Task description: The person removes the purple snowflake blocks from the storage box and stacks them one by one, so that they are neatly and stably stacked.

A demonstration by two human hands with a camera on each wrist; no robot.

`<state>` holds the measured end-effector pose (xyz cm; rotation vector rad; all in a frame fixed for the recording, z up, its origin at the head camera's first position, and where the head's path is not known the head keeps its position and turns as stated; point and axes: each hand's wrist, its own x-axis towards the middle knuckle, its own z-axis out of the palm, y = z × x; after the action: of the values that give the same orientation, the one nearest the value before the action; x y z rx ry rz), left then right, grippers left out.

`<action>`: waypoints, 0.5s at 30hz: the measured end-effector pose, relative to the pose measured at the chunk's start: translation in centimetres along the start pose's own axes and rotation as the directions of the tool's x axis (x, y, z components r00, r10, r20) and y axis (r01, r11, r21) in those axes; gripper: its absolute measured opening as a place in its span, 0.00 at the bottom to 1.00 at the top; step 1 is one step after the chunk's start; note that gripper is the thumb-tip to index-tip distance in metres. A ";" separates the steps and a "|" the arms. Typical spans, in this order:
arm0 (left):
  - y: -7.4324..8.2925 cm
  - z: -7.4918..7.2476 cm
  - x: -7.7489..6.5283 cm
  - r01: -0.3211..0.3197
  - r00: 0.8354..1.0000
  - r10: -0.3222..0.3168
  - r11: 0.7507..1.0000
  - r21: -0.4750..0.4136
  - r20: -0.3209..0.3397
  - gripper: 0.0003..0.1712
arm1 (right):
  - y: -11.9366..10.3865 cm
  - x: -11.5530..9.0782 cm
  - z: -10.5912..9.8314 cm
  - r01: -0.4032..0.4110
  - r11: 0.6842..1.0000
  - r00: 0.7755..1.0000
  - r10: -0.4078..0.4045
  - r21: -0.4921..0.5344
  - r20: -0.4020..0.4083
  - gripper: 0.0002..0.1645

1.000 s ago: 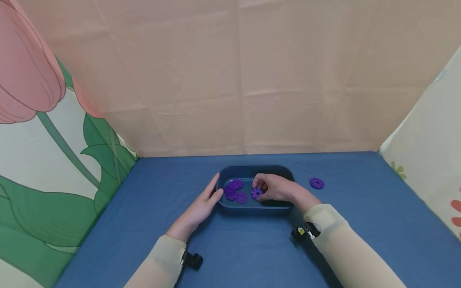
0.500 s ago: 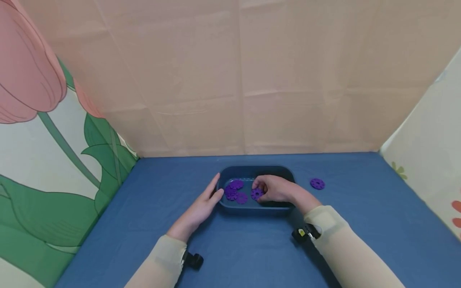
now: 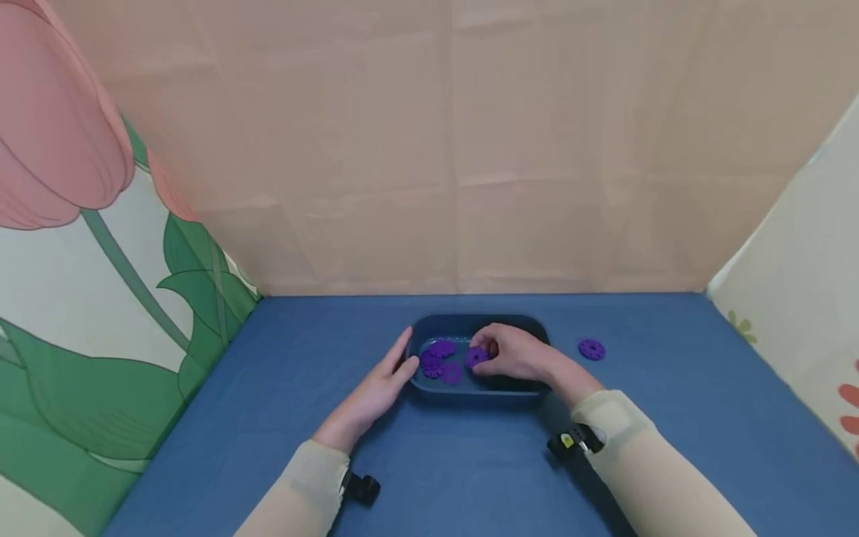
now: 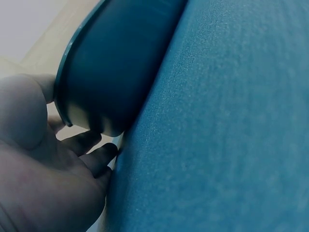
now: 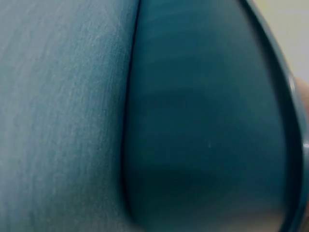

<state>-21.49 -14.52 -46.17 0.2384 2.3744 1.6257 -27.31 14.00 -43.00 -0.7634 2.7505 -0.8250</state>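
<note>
A dark blue tray [image 3: 483, 397] stands on the blue cloth, with several purple notched discs [image 3: 432, 362] piled at its left end. Reaching in over the near right side, my right hand [image 3: 513, 353] pinches another purple disc [image 3: 476, 357] between thumb and fingers. My left hand [image 3: 376, 384] lies along the tray's left end, fingers mostly straight. The left wrist view shows that hand's fingers [image 4: 83, 142] against the outer wall of the tray [image 4: 116, 63]. In the right wrist view the tray wall [image 5: 207, 111] hides most of the right hand.
One more purple disc [image 3: 592, 349] lies on the blue cloth [image 3: 456, 462] to the right of the tray. A beige sheet [image 3: 443, 149] rises behind the table's far edge. Walls with printed flowers [image 3: 67, 403] flank both sides.
The disc in my right hand has risen slightly relative to the tray. My left hand keeps its place at the tray's end. The head view has tilted a little.
</note>
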 end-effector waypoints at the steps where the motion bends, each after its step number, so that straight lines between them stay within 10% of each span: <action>1: 0.0 0.0 0.1 -0.001 1.000 0.001 1.000 0.001 0.001 0.38 | 0.0 -0.1 0.0 -0.001 1.000 1.000 0.001 -0.001 -0.026 0.22; 15: -0.2 0.4 1.0 -0.005 1.000 0.005 1.000 -0.016 0.000 0.38 | 0.2 -3.8 -2.9 0.009 0.998 0.954 0.008 0.056 -0.300 0.24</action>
<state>-22.32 -13.94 -46.58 0.2409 2.3617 1.6459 -25.02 17.48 -40.64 -0.6768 2.9715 -1.0965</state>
